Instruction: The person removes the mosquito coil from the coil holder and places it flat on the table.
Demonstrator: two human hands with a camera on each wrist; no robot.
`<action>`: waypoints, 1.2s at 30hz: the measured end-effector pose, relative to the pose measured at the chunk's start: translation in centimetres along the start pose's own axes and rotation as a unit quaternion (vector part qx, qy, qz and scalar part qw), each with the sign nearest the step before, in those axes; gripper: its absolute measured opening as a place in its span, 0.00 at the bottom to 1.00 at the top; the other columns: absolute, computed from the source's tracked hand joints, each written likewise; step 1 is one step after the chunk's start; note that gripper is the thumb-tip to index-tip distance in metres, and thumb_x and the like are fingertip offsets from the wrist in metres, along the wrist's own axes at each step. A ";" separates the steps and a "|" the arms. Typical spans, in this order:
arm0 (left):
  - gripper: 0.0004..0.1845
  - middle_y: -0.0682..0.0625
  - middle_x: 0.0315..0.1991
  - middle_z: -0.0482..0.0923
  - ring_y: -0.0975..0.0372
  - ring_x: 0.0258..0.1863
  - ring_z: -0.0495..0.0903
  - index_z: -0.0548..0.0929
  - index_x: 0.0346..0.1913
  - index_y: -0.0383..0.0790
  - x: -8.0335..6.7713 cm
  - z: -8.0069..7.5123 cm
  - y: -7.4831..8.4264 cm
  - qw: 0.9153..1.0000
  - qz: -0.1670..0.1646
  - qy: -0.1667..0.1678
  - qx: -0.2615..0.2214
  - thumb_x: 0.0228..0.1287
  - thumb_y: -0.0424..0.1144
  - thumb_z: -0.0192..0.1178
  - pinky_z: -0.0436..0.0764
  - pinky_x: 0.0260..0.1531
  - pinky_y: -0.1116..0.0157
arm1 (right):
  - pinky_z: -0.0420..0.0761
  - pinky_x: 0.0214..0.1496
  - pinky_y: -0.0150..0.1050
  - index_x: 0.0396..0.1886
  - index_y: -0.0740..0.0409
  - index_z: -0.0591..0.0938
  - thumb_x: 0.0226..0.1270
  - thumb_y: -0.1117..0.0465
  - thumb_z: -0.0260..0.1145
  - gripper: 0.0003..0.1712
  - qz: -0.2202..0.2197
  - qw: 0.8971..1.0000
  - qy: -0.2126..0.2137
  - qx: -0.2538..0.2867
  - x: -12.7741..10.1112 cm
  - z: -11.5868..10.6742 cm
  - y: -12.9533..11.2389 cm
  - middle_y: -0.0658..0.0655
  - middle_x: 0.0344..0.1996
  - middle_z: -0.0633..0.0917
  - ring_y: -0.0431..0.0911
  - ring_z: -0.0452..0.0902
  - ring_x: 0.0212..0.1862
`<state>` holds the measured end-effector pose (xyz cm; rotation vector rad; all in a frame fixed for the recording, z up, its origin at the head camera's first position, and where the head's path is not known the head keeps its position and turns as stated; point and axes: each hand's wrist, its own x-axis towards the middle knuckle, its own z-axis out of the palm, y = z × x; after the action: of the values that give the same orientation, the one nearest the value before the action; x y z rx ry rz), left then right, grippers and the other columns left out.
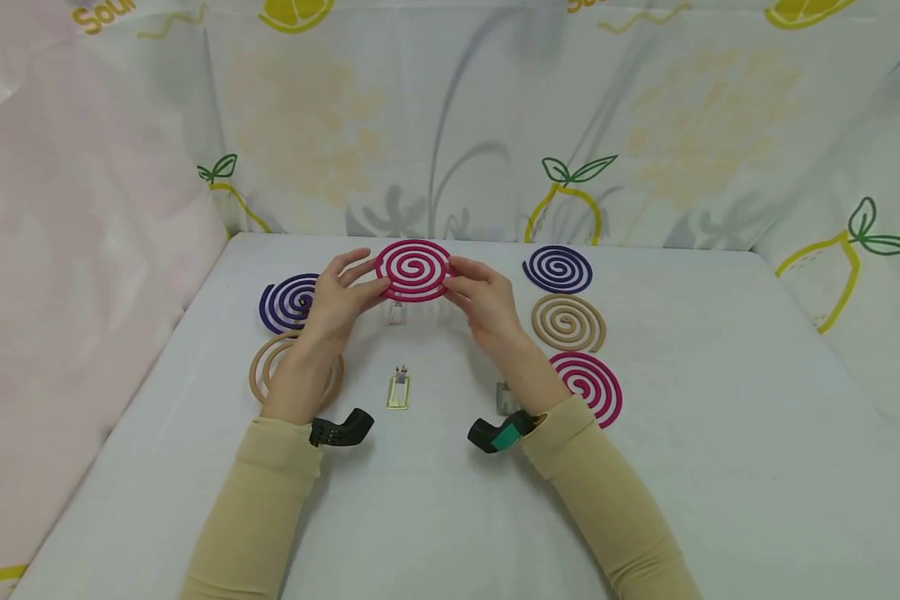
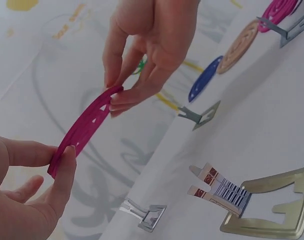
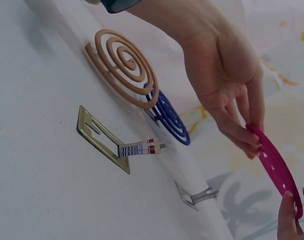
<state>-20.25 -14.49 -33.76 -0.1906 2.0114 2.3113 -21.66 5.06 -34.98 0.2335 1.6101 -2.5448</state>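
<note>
A pink mosquito coil (image 1: 414, 271) is held up level above the far part of the table, its flat spiral facing up. My left hand (image 1: 337, 296) pinches its left edge between thumb and fingers. On the opposite edge, my right hand (image 1: 487, 300) grips it the same way. Both wrist views show the coil (image 2: 84, 130) nearly edge-on, spanning between the fingertips. Just below it in the head view stands a small metal coil stand (image 1: 397, 313). A nearer stand (image 1: 398, 390) has a gold-coloured base and upright prongs with a printed strip.
At left, a purple coil (image 1: 285, 304) and a tan coil (image 3: 124, 65) sit raised on stands. Another purple coil (image 1: 558, 269), tan coil (image 1: 567, 322) and pink coil (image 1: 592, 387) lie in a column at right. More stands (image 1: 506, 398) are near my right forearm.
</note>
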 end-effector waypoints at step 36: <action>0.28 0.39 0.64 0.76 0.62 0.42 0.83 0.70 0.66 0.33 -0.4 6.3 -1.0 0.991 0.062 0.061 -0.103 0.64 0.21 0.61 0.86 0.44 0.69 | 0.87 0.45 0.32 0.61 0.71 0.77 0.68 0.74 0.63 0.22 -0.003 1.000 -0.009 -0.007 0.9 -4.1 -3.2 0.55 0.41 0.84 0.41 0.84 0.35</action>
<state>-19.97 -8.12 -33.88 -0.2289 1.8832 2.6473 -22.84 10.16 -34.04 0.2033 1.6227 -2.5317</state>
